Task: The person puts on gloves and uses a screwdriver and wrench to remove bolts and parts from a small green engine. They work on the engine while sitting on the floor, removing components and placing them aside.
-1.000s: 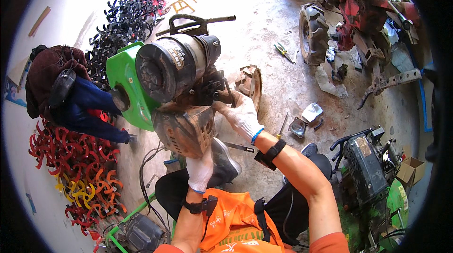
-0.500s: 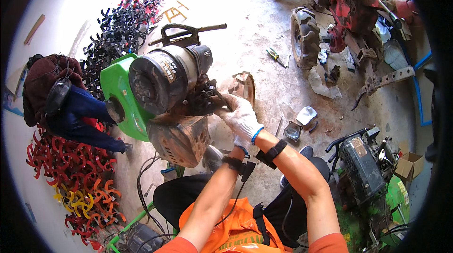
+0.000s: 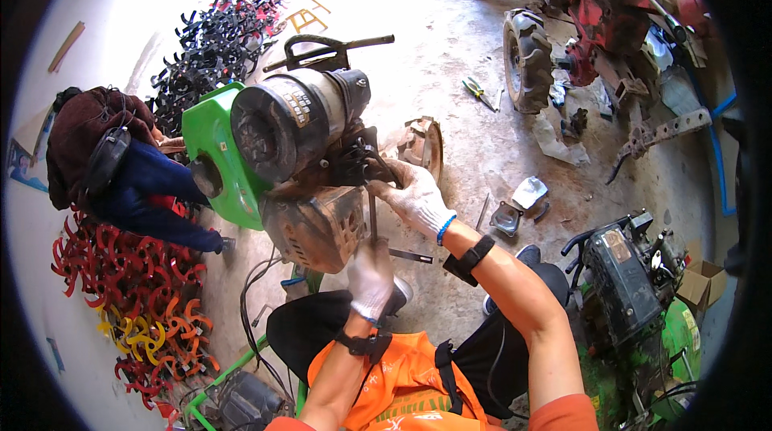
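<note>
The dirty engine (image 3: 310, 129) with its green tank (image 3: 241, 176) is in front. The gloved right hand (image 3: 412, 194) is curled against the engine's side, partly hidden; the gloved left hand (image 3: 371, 277) covers the lower end of 1 dark rod (image 3: 372, 218). Whether either grips, one cannot tell.

- Bulky, bright green tank (image 3: 229, 133) with a dark round cap (image 3: 206, 177).
- Drum-shaped black engine cover (image 3: 257, 125), marked with pale lettering.
- Boxy, slotted metal guard (image 3: 310, 226) in dusty brown.
- White knitted glove (image 3: 418, 199) on the right hand (image 3: 412, 191), edged in blue.
- Curved metal blades (image 3: 133, 262), red, orange and yellow.
</note>
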The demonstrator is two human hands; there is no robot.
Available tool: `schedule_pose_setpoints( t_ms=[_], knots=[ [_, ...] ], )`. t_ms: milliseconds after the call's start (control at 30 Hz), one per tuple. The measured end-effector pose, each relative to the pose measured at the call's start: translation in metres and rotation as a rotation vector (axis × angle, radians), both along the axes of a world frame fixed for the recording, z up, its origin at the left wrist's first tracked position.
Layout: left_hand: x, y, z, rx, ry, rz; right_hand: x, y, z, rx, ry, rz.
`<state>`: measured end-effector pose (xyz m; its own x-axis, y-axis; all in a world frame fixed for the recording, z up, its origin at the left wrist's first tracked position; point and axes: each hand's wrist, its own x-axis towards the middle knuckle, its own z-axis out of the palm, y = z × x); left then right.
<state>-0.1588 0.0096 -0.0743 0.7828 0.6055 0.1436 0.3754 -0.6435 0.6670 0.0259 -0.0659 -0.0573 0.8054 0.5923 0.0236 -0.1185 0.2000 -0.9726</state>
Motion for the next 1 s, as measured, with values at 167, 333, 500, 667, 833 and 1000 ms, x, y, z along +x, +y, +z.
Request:
schedule_pose_setpoints(
  t_ms=[167,333,500,667,833,1000],
  knots=[
    [-0.022,0.014,0.028,0.181,0.057,-0.042,-0.006,0.009,0.002,0.021,0.065,-0.032],
    [-0.024,0.028,0.034,0.259,-0.097,-0.057,-0.008,0.017,0.005,0.057,0.118,-0.052],
    [-0.021,0.034,0.034,-0.057,-0.269,0.061,-0.017,0.015,0.011,0.112,0.236,-0.031],
    [-0.023,0.023,0.018,0.170,0.237,0.043,-0.019,0.013,0.014,0.150,0.216,-0.045],
    [0.026,-0.012,-0.068,-0.011,0.128,-0.090,-0.005,0.011,0.000,0.004,0.044,-0.038],
    [0.128,-0.021,-0.159,-0.243,0.011,-0.295,0.017,0.011,-0.022,-0.106,-0.176,-0.093]
  ],
)
